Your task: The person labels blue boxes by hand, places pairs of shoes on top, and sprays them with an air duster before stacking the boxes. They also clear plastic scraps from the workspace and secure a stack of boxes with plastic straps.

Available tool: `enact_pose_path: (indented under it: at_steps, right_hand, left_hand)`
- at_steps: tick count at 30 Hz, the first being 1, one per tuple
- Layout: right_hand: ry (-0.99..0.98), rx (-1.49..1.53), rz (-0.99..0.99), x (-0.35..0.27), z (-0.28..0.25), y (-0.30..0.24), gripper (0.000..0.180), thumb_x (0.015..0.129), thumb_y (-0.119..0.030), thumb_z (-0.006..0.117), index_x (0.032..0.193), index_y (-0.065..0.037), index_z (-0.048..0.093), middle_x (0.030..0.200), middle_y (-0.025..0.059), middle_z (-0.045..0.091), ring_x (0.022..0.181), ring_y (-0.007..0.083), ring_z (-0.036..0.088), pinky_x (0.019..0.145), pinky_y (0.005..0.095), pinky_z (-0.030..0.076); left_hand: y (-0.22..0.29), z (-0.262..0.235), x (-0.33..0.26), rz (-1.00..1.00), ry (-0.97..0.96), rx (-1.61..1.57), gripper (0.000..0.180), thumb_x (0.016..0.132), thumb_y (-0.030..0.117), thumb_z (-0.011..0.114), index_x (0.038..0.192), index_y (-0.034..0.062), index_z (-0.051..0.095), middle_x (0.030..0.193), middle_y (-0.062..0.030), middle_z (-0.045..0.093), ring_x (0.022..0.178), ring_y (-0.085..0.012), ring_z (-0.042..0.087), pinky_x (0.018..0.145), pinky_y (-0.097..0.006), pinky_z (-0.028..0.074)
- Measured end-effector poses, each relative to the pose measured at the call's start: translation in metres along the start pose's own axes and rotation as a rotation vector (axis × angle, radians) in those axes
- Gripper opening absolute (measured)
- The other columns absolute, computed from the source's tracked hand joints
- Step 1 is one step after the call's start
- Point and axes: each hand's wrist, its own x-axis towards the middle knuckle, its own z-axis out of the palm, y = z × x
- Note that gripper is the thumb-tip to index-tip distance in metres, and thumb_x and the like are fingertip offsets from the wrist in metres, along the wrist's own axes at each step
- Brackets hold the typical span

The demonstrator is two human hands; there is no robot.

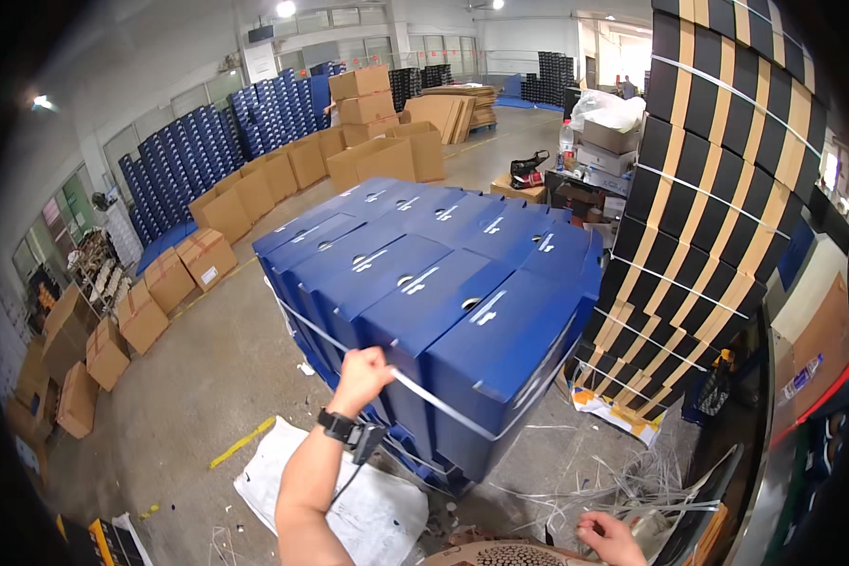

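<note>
A big stack of blue boxes [443, 292] with round holes and white print stands before me. A white strap [448, 411] runs across its near side, and my left hand [363, 375] is closed around it at the stack's near left edge. On my left wrist is a black watch-like band [349, 429]. My right hand [611, 540] is low at the right, apart from the boxes, with its fingers curled together. Whether it pinches something thin cannot be made out. Loose clear strapping [585, 486] lies tangled on the floor close to it.
A tall strapped stack of black and tan boxes [698, 189] rises at the right. A white sheet [377, 505] lies on the floor at my left. Open cartons [283, 170] stand in a row farther off, before more stacked blue boxes [189, 160].
</note>
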Motion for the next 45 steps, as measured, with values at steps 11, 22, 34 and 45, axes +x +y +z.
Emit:
enact_pose_path:
  at_steps: [11,22,34,45]
  right_hand:
    - [-0.318,0.748,-0.059,0.125,0.094,-0.092,0.083,0.087,-0.025,0.061,0.142,-0.007,0.003,0.123,0.0097,0.046,0.101,0.0190,0.056,0.081,0.0271,0.047]
    - [-0.095,1.124,0.269,0.193,0.082,-0.040,0.054,0.078,-0.036,0.070,0.116,-0.012,0.040,0.109,0.0013,0.051,0.093,0.0169,0.058,0.065,0.0288,0.053]
    - [-0.102,1.104,-0.179,0.130,0.036,-0.053,0.044,0.086,-0.028,0.061,0.120,-0.003,0.050,0.111,0.0023,0.057,0.099,0.0138,0.054,0.081,0.0303,0.046]
    - [0.129,1.204,-0.572,-0.009,-0.063,-0.015,0.071,0.083,-0.028,0.066,0.137,-0.006,0.026,0.131,0.0073,0.040,0.120,0.0156,0.038,0.091,0.0319,0.040]
  left_hand:
    - [0.204,0.092,0.056,0.102,-0.139,-0.020,0.030,0.065,0.033,0.074,0.060,0.0071,0.060,0.056,-0.0052,0.058,0.057,-0.0154,0.056,0.058,-0.032,0.044]
    - [0.200,0.139,0.029,-0.056,-0.489,-0.452,0.033,0.079,0.033,0.064,0.060,0.0081,0.054,0.055,0.0052,0.043,0.054,-0.0049,0.037,0.049,-0.025,0.030]
    - [0.299,0.108,-0.013,0.736,-0.080,-0.193,0.036,0.078,0.006,0.061,0.053,0.0037,0.036,0.050,0.0057,0.033,0.052,-0.0034,0.029,0.045,-0.024,0.023]
    - [0.421,0.127,-0.145,1.050,-0.205,-0.279,0.038,0.088,0.011,0.057,0.058,0.0046,0.035,0.054,0.0041,0.030,0.052,-0.0051,0.025,0.044,-0.024,0.021]
